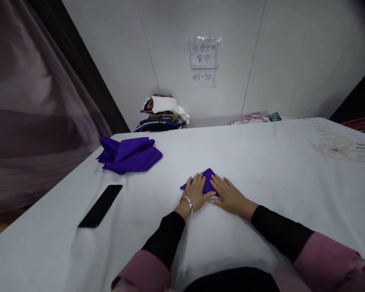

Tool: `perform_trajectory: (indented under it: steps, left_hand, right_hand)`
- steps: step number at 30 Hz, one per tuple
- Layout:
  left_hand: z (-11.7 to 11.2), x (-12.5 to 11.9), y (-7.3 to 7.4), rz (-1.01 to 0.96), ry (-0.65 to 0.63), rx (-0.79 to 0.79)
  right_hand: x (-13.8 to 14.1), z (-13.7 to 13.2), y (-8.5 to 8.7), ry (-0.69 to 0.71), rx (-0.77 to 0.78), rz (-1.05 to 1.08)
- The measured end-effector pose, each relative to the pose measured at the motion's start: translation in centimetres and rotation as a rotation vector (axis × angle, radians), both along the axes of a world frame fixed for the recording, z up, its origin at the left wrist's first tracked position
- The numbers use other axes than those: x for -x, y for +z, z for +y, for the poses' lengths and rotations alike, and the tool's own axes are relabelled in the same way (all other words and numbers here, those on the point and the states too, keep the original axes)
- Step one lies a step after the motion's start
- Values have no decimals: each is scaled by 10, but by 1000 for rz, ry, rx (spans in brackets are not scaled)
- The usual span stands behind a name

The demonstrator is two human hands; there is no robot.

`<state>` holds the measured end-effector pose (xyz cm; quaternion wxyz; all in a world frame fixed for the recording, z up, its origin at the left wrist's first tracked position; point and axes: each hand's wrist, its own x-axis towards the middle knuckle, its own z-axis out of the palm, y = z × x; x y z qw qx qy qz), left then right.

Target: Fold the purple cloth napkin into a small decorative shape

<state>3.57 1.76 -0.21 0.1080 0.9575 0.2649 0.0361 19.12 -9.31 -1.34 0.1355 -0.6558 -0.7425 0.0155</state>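
Observation:
A purple cloth napkin [209, 181], folded into a small triangle, lies on the white-covered table [261, 162] in front of me. My left hand [197, 192] rests flat on its left part, fingers stretched out, a silver bracelet at the wrist. On the right part, my right hand [228, 195] presses with its fingers extended. Both thumbs come close together at the near edge. The hands cover much of the napkin, so only its top corner, middle and left tip show.
A crumpled purple cloth [130, 155] lies at the back left, with a black phone [101, 206] nearer me. Stacked folded clothes [162, 113] stand beyond the far edge, and more fabric [252, 117] sits farther right. A handwritten sign [203, 61] hangs on the wall.

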Motion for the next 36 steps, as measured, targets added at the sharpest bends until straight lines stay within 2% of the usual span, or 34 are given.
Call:
perform_trajectory:
  steps: [7,11,15,19,22,26,31,36]
  left_hand:
    - [-2,-1,6,6,14,36]
    - [-4,-6,21,79,44,64]
    - [-4,-23,40,180,72,21]
    - [2,-47,50,229,122,14]
    - [8,-59,52,221,189,10]
    - [21,-61,50,155,247,41]
    - [43,-65,43,134,283,211]
    - [57,-74,39,115,269,370]
  right_hand:
    - [-11,-36,5,4,80,-5]
    - [-10,-54,6,-1,66,-9]
    - [-9,-66,6,-11,32,-8]
    - [-8,-69,8,-19,31,6]
    - [-8,-70,9,-25,46,11]
    - [-9,-69,6,-24,30,25]
    - [-11,-68,3,-21,23,41]
    - [-12,-68,7,-27,63,88]
